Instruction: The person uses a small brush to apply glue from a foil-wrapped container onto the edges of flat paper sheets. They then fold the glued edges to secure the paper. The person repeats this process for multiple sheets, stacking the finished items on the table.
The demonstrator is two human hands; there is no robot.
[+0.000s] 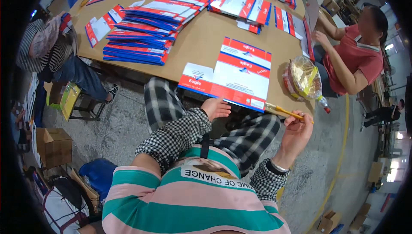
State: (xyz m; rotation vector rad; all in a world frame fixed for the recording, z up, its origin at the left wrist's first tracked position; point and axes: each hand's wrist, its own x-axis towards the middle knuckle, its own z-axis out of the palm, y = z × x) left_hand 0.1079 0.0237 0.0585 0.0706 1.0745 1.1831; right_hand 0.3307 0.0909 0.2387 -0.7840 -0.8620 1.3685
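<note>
In front of me a flat printed carton sheet [242, 77], red, white and blue, lies at the near edge of the table. My left hand [216, 108] is at its lower edge, fingers stretched out, with nothing visible in it; whether it touches the sheet I cannot tell. Pinched in the fingers of my right hand [297, 133] is a slim paintbrush [285, 111] with a yellow handle. Its tip points left, beside the sheet's lower right corner. Right of the sheet stands a plastic-lined tub [304, 74] holding a pale yellow paste.
Tall stacks of folded cartons [143, 32] stand left of the sheet on the brown table [195, 30]. More carton piles [240, 4] lie farther back. A co-worker in a red shirt [358, 58] sits at the right, holding a board. Another person [56, 49] sits at the left.
</note>
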